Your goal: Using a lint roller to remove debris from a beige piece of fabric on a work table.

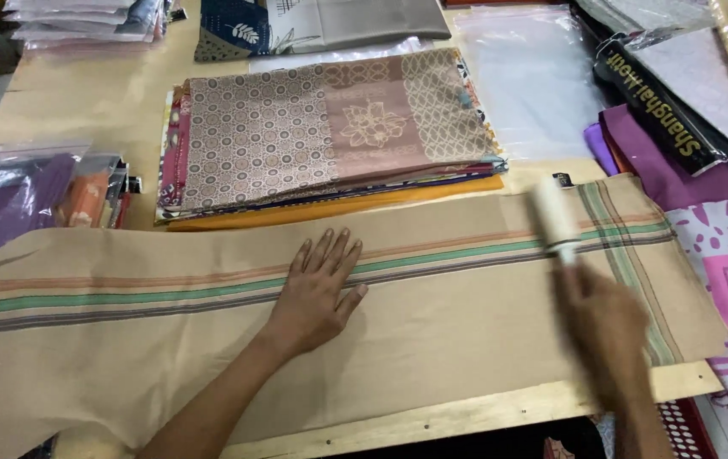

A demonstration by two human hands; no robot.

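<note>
Head view: the tan cloth (432,331) with green and brown stripes lies flat along the near edge of the worktop (100,102), its long axis running left to right. Your left hand (317,289) presses it at mid-length, fingers spread, nothing in its grip. Your right hand (606,327), blurred, closes its grip on a white lint roller (555,223) touching the cloth's right end. Just beyond sits a stack of patterned folded fabrics (330,132); clear plastic bags (525,76) lie far right.

Long beige striped cloth (432,331) across the wooden table (466,414), left hand (317,289) flat on it, right hand (602,327) holding white lint roller (553,223) rightward, stack of folded patterned fabrics (330,136) behind, clear plastic bags (525,76) right of stack.
</note>
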